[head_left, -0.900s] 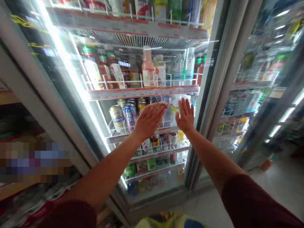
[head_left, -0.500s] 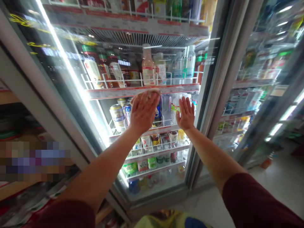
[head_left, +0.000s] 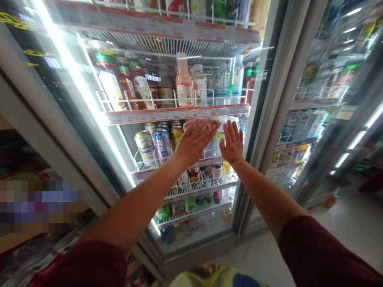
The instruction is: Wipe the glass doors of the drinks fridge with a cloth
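Against the glass door (head_left: 257, 99) of a lit drinks fridge, my left hand (head_left: 194, 141) presses a pale cloth (head_left: 189, 122) flat under its fingers. Most of the cloth is hidden by the hand; only its upper edge shows. Close by on the right, my right hand (head_left: 232, 143) lies flat on the same glass, fingers stretched upward and thumb apart, with nothing in it. Behind the glass, drink cans (head_left: 163, 145) stand to the left of my left hand. A pink bottle (head_left: 183, 81) is on the shelf above.
A metal door frame (head_left: 277, 107) runs down the right side, with another stocked fridge (head_left: 311, 115) beyond it. Bright light strips (head_left: 80, 91) edge the fridge on the left. Shelving with goods (head_left: 38, 239) is at lower left. Tiled floor (head_left: 338, 235) shows at lower right.
My left hand has slid right across the glass with the cloth, closer to my right hand, uncovering more cans. My right hand stays at about the same place on the glass.
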A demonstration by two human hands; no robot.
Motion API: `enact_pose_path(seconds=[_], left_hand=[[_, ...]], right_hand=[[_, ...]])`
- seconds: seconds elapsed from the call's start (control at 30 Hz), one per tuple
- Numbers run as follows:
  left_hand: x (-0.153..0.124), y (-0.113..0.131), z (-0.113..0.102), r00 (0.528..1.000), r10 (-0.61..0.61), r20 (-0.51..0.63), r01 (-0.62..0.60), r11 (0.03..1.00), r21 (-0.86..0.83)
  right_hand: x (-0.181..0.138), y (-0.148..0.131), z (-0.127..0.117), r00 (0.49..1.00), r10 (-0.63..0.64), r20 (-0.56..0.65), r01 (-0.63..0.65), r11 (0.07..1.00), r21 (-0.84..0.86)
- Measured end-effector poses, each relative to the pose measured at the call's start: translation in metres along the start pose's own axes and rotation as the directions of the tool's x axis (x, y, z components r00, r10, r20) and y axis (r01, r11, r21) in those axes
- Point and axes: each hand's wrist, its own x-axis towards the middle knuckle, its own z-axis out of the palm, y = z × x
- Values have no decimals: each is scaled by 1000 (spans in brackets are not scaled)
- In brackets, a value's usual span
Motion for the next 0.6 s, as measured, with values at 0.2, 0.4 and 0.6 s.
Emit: enact_pose_path(seconds=[0.2,0.4,0.6], left_hand=[[23,-34,-39,966,-156,-205,171,984,57],[-11,-9,-6,987,-59,-151,74,993,96],[-18,-39,-35,969,-81,-233,132,969,210]], right_hand=[[1,-1,-2,999,22,41,-23,999,23],[1,0,-1,998,31,56,-34,999,42],[1,0,-1,996,40,78,-43,999,34]])
